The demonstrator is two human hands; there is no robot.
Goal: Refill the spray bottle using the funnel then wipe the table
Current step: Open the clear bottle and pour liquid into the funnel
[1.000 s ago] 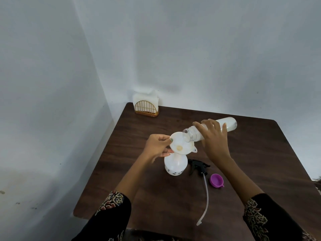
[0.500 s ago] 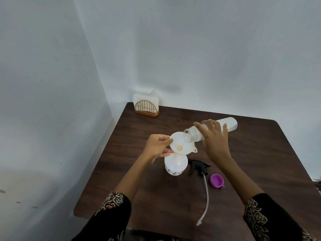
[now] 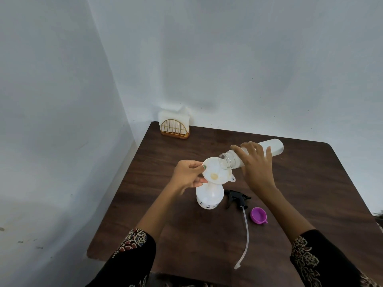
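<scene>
A white spray bottle [image 3: 209, 196] with dark dots stands upright on the dark wooden table [image 3: 310, 183], its head removed. A white funnel [image 3: 216, 172] sits in its neck. My left hand [image 3: 187, 175] pinches the funnel's left rim. My right hand [image 3: 256, 164] grips a clear refill bottle [image 3: 271, 148], tipped almost level, its open mouth over the funnel's right edge. The black trigger head [image 3: 236, 198] with its long clear tube [image 3: 245, 235] lies on the table right of the spray bottle.
A purple cap [image 3: 258, 215] lies beside the trigger head. A gold wire holder with white napkins [image 3: 174, 125] stands at the table's far left corner against the wall. White walls close in on the left and back.
The refill bottle has tipped slightly further over the funnel. Both hands stay where they were.
</scene>
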